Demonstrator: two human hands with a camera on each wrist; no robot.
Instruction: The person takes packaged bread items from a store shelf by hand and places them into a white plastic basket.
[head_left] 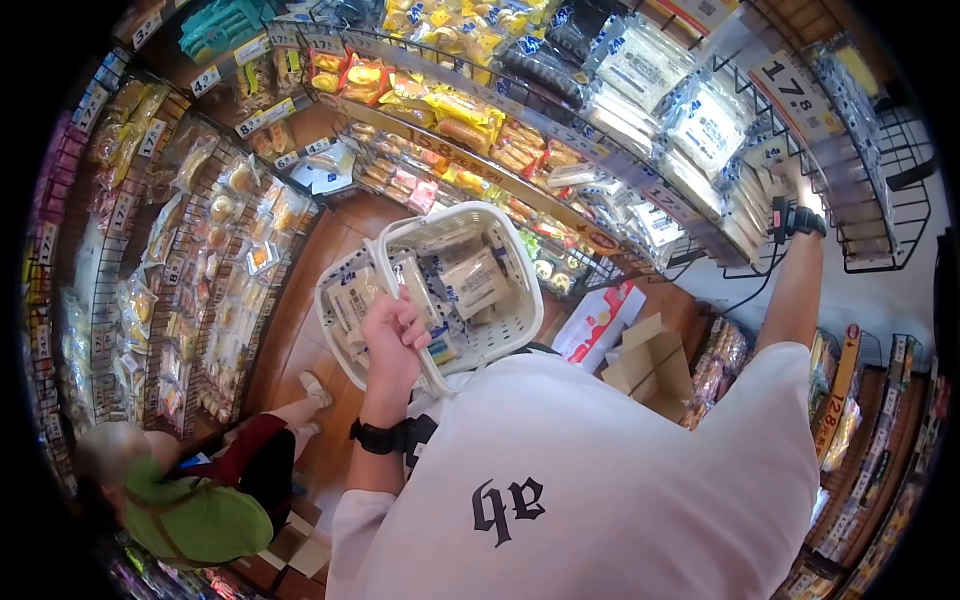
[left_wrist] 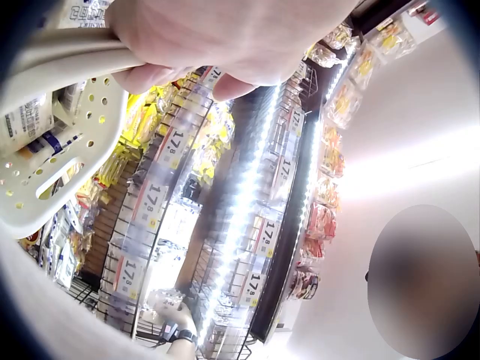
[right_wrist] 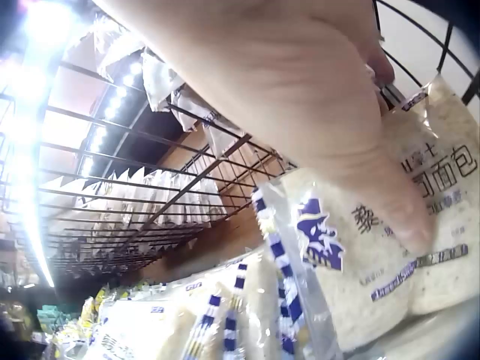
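My left hand (head_left: 395,330) grips the handle of a cream plastic shopping basket (head_left: 512,335) in front of my body. Clear bread packages (head_left: 475,283) with blue print lie inside the basket. At the far right shelf, my right hand (head_left: 800,190) reaches in among upright bread packs. The right wrist view shows that hand holding a clear, blue-striped bag of sliced bread (right_wrist: 360,274), its thumb (right_wrist: 409,225) pressed across the front; the other fingers are mostly hidden behind the hand. More bread packages (right_wrist: 187,319) stand in a row beside it.
Wire shelves with price tags (head_left: 790,88) run along the front. A person in a green top (head_left: 195,520) is at the lower left, near another snack rack (head_left: 215,260). An open cardboard box (head_left: 650,370) and a red-and-white carton (head_left: 598,322) sit by the shelf foot.
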